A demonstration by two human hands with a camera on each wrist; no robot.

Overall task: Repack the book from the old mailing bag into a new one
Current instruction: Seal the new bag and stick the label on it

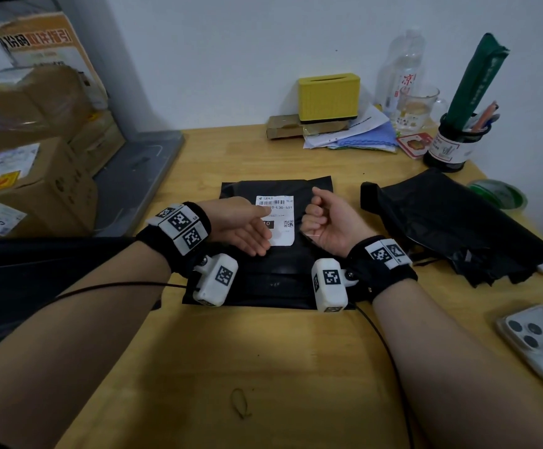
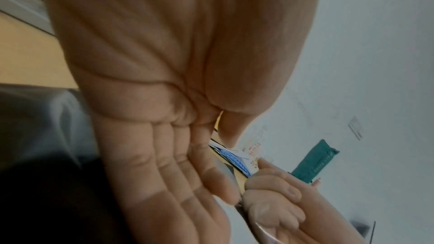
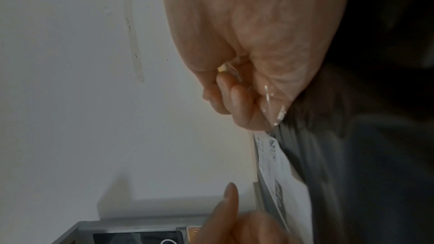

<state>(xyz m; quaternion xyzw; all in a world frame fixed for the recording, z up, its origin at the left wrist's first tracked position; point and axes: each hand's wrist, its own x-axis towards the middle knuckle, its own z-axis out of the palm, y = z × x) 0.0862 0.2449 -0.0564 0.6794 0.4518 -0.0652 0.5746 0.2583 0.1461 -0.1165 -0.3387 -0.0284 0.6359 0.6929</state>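
Observation:
A flat black mailing bag (image 1: pixel 263 280) lies in the middle of the wooden table, with a white shipping label (image 1: pixel 279 234) stuck on top. No book shows; the bag hides whatever is inside. My left hand (image 1: pixel 247 225) hovers open over the label's left side, fingers straight and palm facing right (image 2: pixel 176 155). My right hand (image 1: pixel 325 218) is curled in a fist just right of the label. It grips a scrap of clear film (image 3: pixel 270 99). A crumpled black bag (image 1: pixel 451 222) lies to the right. More black plastic (image 1: pixel 36 280) lies under my left forearm.
A phone (image 1: pixel 542 341) lies face down at the front right. A green tape roll (image 1: pixel 497 192), a pen pot (image 1: pixel 454 144), a glass mug (image 1: pixel 419 105), papers and a yellow box (image 1: pixel 328 97) crowd the back. Cardboard parcels (image 1: pixel 30 176) are stacked at the left.

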